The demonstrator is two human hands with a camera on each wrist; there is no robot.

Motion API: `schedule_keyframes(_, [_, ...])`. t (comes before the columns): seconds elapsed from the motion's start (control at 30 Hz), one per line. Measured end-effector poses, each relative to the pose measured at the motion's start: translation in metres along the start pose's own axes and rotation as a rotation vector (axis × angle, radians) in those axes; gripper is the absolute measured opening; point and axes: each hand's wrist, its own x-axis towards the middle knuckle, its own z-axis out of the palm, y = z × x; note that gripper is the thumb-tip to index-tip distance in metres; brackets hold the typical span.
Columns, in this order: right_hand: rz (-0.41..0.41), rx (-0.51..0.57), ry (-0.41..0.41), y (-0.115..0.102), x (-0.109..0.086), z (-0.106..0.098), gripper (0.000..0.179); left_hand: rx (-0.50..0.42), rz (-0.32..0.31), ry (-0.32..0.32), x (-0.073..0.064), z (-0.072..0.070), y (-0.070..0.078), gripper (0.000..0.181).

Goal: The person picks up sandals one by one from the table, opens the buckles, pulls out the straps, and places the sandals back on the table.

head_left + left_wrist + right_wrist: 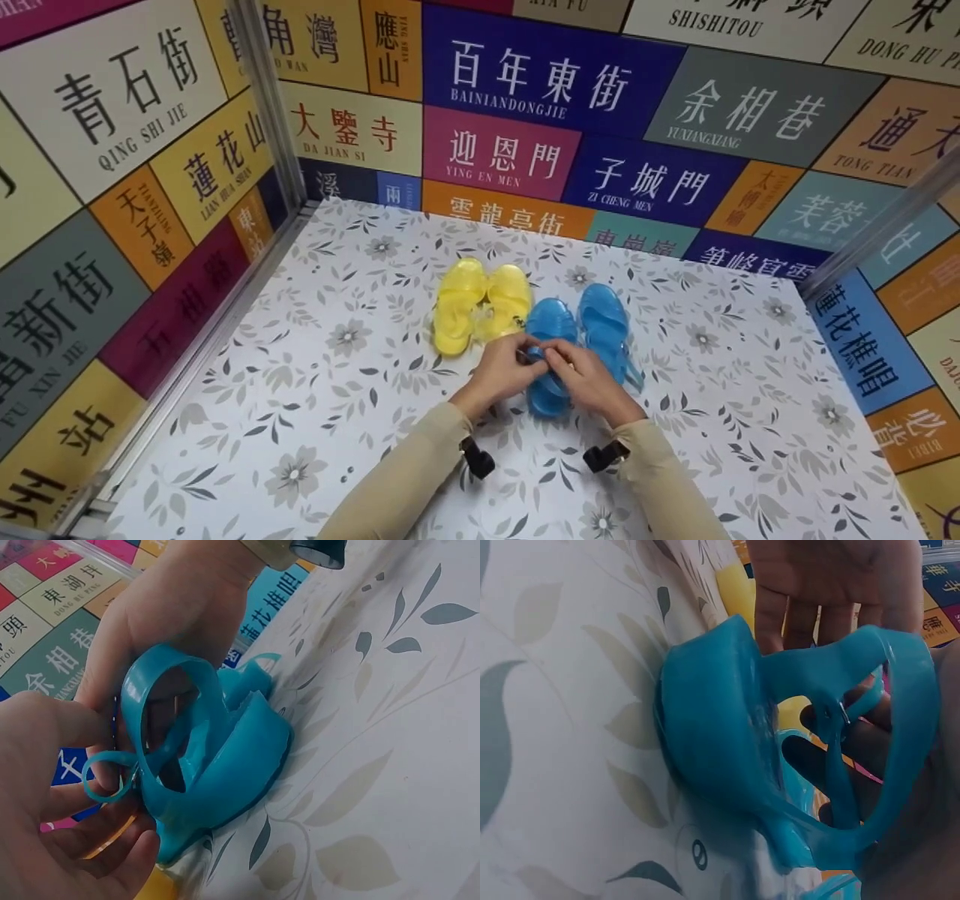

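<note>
Well, my left hand (512, 365) and right hand (581, 373) pinch the blue sandal's (552, 318) strap (836, 774): probably soft; brace its six-o'clock heel (550, 405).

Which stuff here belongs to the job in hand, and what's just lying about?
In the job:
- blue sandal between the hands
- its strap, at the fingertips of left hand and right hand
- other blue sandal, probably: looks like its mate, not held

Lying about, apparently:
- yellow sandals, a pair beside the blue ones, not held
</note>
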Motion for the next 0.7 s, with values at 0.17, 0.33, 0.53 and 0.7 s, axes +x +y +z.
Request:
schedule_keyframes(0.17, [-0.021, -0.045, 0.009, 0.0018, 0.0004, -0.0037, 0.03, 0.011, 0.008, -0.005, 0.0009, 0.0003, -0.0011, 0.025])
schedule_keyframes(0.33, [-0.006, -0.075, 0.05, 0.004, 0.0023, -0.006, 0.024, 0.006, -0.001, -0.008, 0.0023, -0.0008, -0.0004, 0.024])
schedule_keyframes(0.53, [0.016, -0.083, 0.053, 0.0043, 0.0016, -0.0049, 0.022, -0.001, -0.005, -0.006, 0.0031, -0.0004, 0.0003, 0.022])
schedule_keyframes(0.7, [0.03, -0.06, 0.07, 0.0032, 0.0013, -0.0035, 0.02, 0.02, 0.013, 0.025, 0.0027, 0.0014, 0.0017, 0.021])
